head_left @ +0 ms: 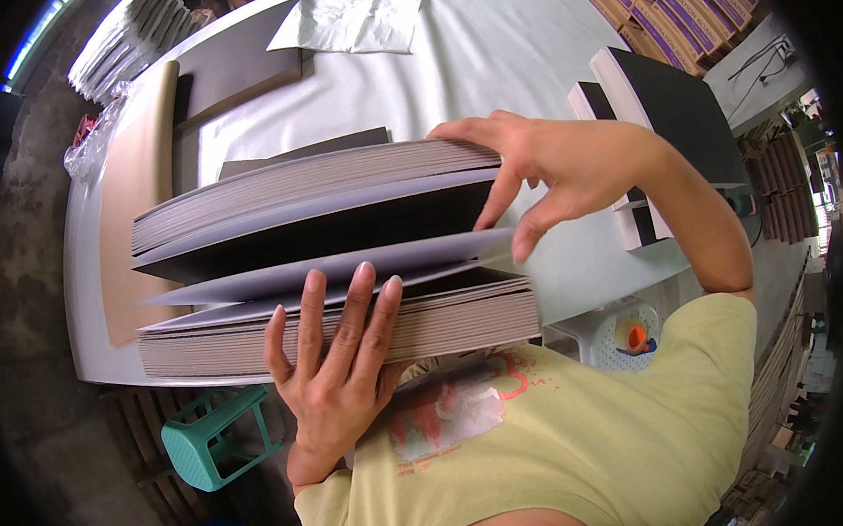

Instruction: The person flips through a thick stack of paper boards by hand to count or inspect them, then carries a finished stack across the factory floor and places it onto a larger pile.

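Note:
A thick stack of boards [447, 325] with grey edges stands in front of me, at the table's near edge. My left hand [338, 353] lies against its front, fingers stretched up over the edges onto a pale sheet and the thumb mostly hidden. Behind it the stack fans apart. A loose pale sheet [346, 271] leans in the gap, and a black sheet face [347, 236] shows beyond it. At the right end, my right hand [548, 170] has its thumb and a finger around the loose sheet's corner, other fingers resting on the rear stack [322, 179].
Black-covered blocks [677, 114] stand at the right of the white table [468, 68]. A dark panel [238, 58], a beige roll [138, 194] and white sheeting [357, 16] lie on the far and left side. Below are a green stool [202, 446] and a white stool [616, 333].

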`<state>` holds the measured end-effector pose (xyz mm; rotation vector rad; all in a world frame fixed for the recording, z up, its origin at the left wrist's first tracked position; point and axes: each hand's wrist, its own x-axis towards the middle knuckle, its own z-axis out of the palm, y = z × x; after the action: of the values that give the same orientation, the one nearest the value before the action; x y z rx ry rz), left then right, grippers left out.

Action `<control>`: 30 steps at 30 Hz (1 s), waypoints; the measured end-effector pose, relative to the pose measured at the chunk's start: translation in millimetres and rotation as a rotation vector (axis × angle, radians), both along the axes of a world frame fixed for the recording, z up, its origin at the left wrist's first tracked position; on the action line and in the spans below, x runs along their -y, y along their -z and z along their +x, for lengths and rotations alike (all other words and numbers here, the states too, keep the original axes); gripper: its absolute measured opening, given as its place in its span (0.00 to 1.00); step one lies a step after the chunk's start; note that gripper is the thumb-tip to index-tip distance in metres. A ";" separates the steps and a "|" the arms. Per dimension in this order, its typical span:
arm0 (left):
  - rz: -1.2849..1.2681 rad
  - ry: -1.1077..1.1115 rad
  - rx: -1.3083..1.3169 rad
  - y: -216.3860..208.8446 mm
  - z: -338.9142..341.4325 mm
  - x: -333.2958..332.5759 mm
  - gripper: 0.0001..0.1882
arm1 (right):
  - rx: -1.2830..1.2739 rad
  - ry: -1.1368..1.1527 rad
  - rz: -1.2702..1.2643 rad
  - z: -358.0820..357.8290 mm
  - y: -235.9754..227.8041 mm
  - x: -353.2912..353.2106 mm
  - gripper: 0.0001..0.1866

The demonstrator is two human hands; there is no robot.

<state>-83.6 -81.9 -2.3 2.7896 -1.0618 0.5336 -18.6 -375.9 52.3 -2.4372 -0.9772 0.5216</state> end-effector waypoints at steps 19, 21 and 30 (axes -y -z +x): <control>-0.065 -0.035 0.015 -1.2 -0.5 3.0 0.25 | 0.147 0.221 0.263 -22.8 13.7 -16.4 0.13; -0.006 -0.002 0.037 -1.5 2.6 1.1 0.29 | 0.229 0.154 0.291 -23.9 24.4 -14.7 0.13; 0.019 0.042 0.138 9.1 2.1 -3.3 0.28 | -0.107 0.108 0.161 -18.6 -0.4 -8.6 0.13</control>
<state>-81.5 -78.6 -11.4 2.7744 -1.1549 0.7240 -37.2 -367.3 52.7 -2.2790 -0.8065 0.5093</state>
